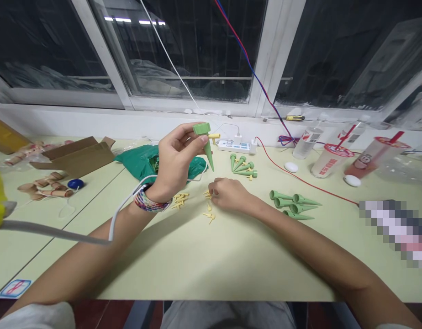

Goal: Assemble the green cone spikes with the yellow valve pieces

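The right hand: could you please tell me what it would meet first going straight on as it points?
Probably the small yellow pieces by the fingertips of the right hand, though depth is unclear.

Pixel blocks hide the object at the table's right side (396, 228), and the near edge of the view cuts off the grey clothing (228, 315). The right hand's fingertips (213, 194) curl down, so whatever they may pinch cannot be told; the green bag's contents (156, 163) are too small to identify.
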A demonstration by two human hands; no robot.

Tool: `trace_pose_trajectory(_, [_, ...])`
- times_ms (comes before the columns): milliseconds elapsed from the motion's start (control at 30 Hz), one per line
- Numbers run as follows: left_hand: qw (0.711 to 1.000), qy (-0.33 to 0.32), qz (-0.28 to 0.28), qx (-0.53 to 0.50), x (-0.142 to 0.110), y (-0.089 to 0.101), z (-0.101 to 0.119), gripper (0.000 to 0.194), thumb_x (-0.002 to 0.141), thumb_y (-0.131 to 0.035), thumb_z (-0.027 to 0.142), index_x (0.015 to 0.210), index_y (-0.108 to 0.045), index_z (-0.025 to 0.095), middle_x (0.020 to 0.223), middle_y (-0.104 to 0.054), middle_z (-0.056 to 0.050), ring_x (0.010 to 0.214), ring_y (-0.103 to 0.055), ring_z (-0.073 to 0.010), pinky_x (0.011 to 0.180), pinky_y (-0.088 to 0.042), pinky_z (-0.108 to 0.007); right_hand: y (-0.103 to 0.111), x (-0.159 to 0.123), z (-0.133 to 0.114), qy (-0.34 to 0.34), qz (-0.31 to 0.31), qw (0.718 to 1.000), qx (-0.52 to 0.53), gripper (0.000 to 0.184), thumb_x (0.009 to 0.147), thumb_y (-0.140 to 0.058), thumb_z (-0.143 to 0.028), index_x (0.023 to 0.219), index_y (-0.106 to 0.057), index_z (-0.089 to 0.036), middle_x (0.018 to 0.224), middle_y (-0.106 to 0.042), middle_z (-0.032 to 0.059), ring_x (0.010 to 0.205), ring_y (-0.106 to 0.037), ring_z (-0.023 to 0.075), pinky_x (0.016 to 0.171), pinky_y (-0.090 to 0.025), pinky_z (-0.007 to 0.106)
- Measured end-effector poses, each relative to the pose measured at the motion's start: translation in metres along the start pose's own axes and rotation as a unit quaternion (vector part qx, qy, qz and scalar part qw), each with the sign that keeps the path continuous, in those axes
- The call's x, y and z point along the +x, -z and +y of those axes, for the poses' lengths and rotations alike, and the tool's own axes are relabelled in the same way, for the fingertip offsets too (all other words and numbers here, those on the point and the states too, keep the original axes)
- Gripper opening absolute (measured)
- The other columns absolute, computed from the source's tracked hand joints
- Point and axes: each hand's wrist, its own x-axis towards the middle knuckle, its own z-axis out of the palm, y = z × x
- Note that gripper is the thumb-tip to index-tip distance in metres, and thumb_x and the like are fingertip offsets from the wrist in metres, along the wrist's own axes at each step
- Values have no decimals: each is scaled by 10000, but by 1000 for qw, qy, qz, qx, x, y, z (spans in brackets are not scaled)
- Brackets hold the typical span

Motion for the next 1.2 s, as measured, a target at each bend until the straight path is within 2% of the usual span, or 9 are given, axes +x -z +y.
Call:
trace_pose_trajectory(167, [999, 44, 6, 0, -3, -4, 7, 283, 781, -832, 357, 1022, -761, 227, 988, -755, -57, 950, -713, -257, 776, -636, -384, -10, 1, 7, 34, 44, 998, 15, 48, 836, -640, -197, 824, -654, -242, 880, -686, 40, 692, -632, 200, 561, -402, 301])
trace_pose_trajectory(300, [998, 59, 10, -4, -5, -7, 10, 306, 753, -849, 358, 1019, -769, 230, 954, -752, -55, 898, -711, -247, 746, -620, -373, -20, 4, 13, 84, 101, 991, 29, 178, 731, -697, -96, 716, -594, -241, 731, -633, 7, 554, -556, 144, 454, -310, 267])
trace_pose_trajectory(367, [998, 61, 7, -8, -6, -8, 12, 313, 748, -853, 353, 1024, -769, 230, 949, -752, -54, 889, -709, -244, 735, -612, -366, -16, 6, 16, 93, 109, 989, 37, 209, 691, -698, -54, 705, -593, -234, 732, -640, -1, 549, -554, 128, 449, -299, 250])
trace_pose_trajectory(433, [998, 60, 3, -8, -6, -8, 12, 312, 750, -853, 350, 1025, -769, 229, 945, -752, -53, 883, -706, -241, 733, -605, -363, -1, 8, 19, 95, 117, 987, 47, 187, 697, -715, -71, 740, -619, -226, 781, -668, 3, 578, -588, 127, 465, -342, 238])
trace_pose_trajectory(533, [998, 58, -2, 1, -7, -7, 13, 304, 756, -851, 354, 1021, -770, 228, 940, -749, -50, 861, -700, -232, 721, -592, -349, 42, 5, 24, 79, 148, 978, 121, 108, 790, -714, -154, 867, -665, -212, 871, -707, 6, 639, -660, 131, 546, -468, 236])
trace_pose_trajectory(633, [998, 59, -7, 7, -7, -6, 11, 312, 753, -861, 360, 1021, -773, 226, 941, -746, -49, 853, -695, -223, 712, -578, -330, 89, -7, 24, 57, 235, 939, 245, 56, 848, -701, -209, 877, -654, -208, 839, -705, -10, 645, -687, 138, 573, -525, 247])
trace_pose_trajectory(733, [998, 56, -16, 16, -7, -7, 10, 308, 757, -865, 367, 1013, -769, 225, 921, -738, -46, 858, -692, -222, 714, -576, -324, 120, -24, 12, 95, 336, 902, 255, 108, 862, -748, -285, 915, -680, -220, 902, -709, 3, 681, -683, 143, 599, -558, 268])
trace_pose_trajectory(933, [996, 78, -31, -5, -11, -10, 13, 338, 742, -880, 401, 999, -740, 232, 935, -738, -50, 886, -703, -231, 728, -591, -333, 131, -38, -11, 133, 363, 900, 203, 113, 902, -741, -340, 951, -716, -242, 923, -710, 17, 738, -696, 163, 651, -598, 298])
trace_pose_trajectory(1200, [994, 95, -30, -35, -11, -10, 15, 390, 718, -901, 407, 997, -698, 226, 830, -740, -21, 789, -727, -210, 685, -573, -322, 132, -37, -7, 136, 371, 901, 180, 100, 897, -721, -326, 930, -701, -233, 900, -700, 22, 688, -674, 154, 619, -580, 292])
